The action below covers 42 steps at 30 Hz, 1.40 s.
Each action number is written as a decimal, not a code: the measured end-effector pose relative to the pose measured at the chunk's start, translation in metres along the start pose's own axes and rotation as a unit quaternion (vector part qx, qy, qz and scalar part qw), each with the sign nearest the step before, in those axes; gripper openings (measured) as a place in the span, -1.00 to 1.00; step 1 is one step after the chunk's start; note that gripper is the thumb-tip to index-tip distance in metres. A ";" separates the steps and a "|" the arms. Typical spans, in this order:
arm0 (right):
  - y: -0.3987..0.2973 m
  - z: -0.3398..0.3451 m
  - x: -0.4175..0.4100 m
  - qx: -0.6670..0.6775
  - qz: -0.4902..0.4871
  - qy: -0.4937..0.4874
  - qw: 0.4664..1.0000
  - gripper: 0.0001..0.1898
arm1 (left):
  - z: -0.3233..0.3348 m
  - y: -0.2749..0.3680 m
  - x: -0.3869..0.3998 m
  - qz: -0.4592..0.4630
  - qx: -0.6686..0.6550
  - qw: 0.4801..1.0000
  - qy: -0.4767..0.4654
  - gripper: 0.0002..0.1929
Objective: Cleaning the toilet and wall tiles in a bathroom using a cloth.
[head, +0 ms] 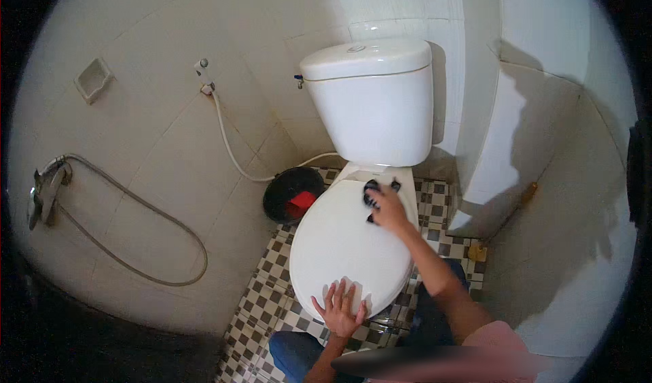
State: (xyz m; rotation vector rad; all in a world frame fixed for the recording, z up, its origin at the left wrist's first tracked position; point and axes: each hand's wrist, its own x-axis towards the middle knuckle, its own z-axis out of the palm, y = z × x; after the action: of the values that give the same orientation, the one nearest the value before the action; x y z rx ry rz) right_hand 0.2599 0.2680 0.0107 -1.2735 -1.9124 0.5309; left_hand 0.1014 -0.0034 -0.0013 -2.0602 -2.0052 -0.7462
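Observation:
Before me is a white toilet with its lid [336,240] down. My right hand [391,210] grips a bunched black cloth [372,192], pressed against the lid's rear right part near the hinges. Parts of the cloth stick out around the fingers, and the hand hides the rest. At the front end of the lid, my left hand [342,309] rests flat with its fingers spread and nothing in it. Behind the lid stands the white cistern [379,113] with a flush button [356,49] on top.
A black bucket [277,194] with a red dipper [301,203] stands left of the bowl. On the left wall hang a bidet sprayer [205,79] and a shower head [35,199] with a looping hose. Checkered tiles [270,276] cover the floor. A wall ledge [473,204] juts out at right.

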 end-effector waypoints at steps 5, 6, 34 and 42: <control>0.015 -0.020 0.035 -0.104 0.184 0.047 0.976 -0.46 | -0.001 -0.004 -0.002 -0.011 0.002 1.000 -0.025 -0.52; 0.015 -0.018 0.043 -0.103 0.184 0.048 0.976 -0.46 | -0.001 -0.004 -0.001 -0.019 -0.013 0.999 -0.030 -0.51; 0.072 -0.051 -0.095 -0.001 0.140 0.052 0.989 -0.51 | 0.000 -0.004 0.001 0.002 -0.020 1.000 -0.022 -0.55; 0.092 -0.052 -0.051 0.201 0.246 0.043 0.947 -0.49 | 0.000 0.001 0.001 0.005 -0.026 0.999 -0.023 -0.55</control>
State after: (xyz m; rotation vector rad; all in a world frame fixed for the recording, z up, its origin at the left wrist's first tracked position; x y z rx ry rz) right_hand 0.3654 0.2565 -0.0392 -1.4615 -1.3132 1.0420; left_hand 0.1020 -0.0023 -0.0006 -2.1331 -2.0195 -0.7633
